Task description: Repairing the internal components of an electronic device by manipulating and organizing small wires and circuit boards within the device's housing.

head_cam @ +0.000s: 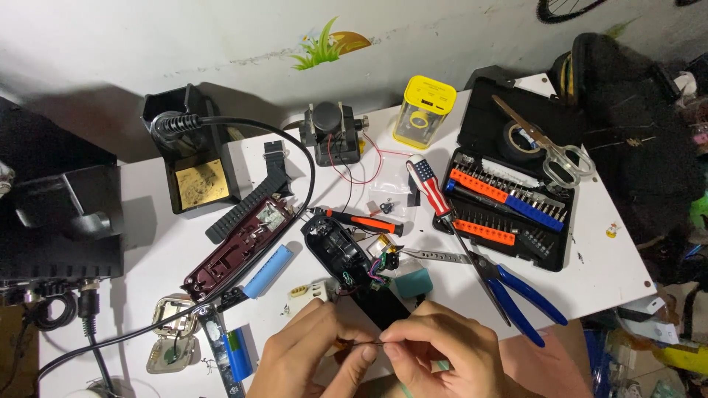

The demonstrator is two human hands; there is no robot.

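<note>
Now both hands, left (306, 354) and right (442, 350), pinch a thin wire (365, 343) closed between fingertips; it looks light, bendy, best held near its ends.

At your 12 o'clock, yellow box (425, 110). At 2 o'clock, open bit case (516, 199), scissors (549, 147). At 3 o'clock, blue-handled pliers (516, 295). At 10 o'clock, soldering stand (188, 162).

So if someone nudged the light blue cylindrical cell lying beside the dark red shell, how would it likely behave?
The light blue cell is a smooth round cylinder lying on its side, so it would probably roll. It looks rigid, not floppy. The dark red shell beside it would likely stop it that way; toward the black housing it seems freer.
</note>
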